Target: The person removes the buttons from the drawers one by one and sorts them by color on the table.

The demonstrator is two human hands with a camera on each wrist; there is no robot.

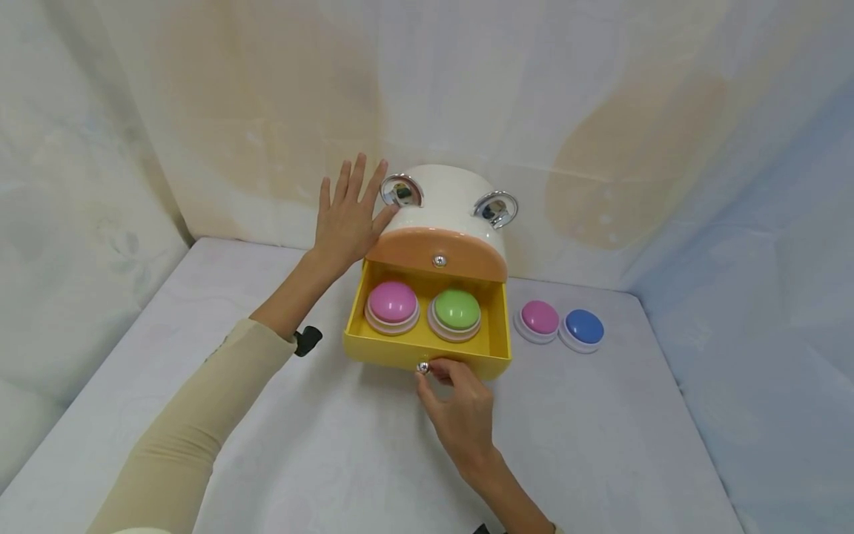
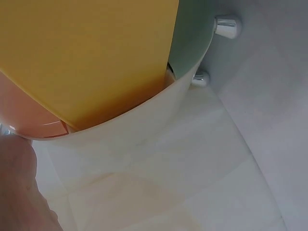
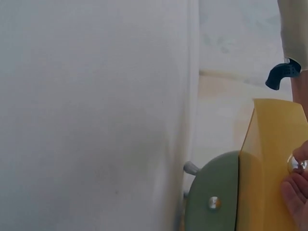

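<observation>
Right hand (image 1: 460, 411) first: thumb and fingertips pinch the small silver knob (image 1: 423, 366) on the front of the yellow drawer (image 1: 427, 354), the other fingers curled in behind it. The right wrist view confirms it, fingertips (image 3: 294, 192) closed on that shiny knob at the yellow panel's edge.

Over to the left hand (image 1: 347, 219): fingers straight and spread, five of them fanned out, palm flat against the left side of the white cabinet (image 1: 443, 194). In the left wrist view only a blurred patch of the hand shows at the lower left corner, so that view adds nothing on the fingers.

The yellow drawer stands pulled out toward the person, under a closed orange drawer (image 1: 437, 254) with one silver knob of its own. Inside the open drawer sit two dome buttons side by side: one pink button (image 1: 392, 302) at left, one green button (image 1: 457, 310) at right.

Out on the white table (image 1: 267, 445), just to the right of the drawer, two more domes sit close together: a second pink one (image 1: 539, 317) and a blue one (image 1: 583, 327). That makes four buttons in all. Two chrome ring handles (image 1: 401, 190) sit on top of the cabinet. The wrist views also catch a green drawer (image 3: 214, 197), low on the cabinet.
</observation>
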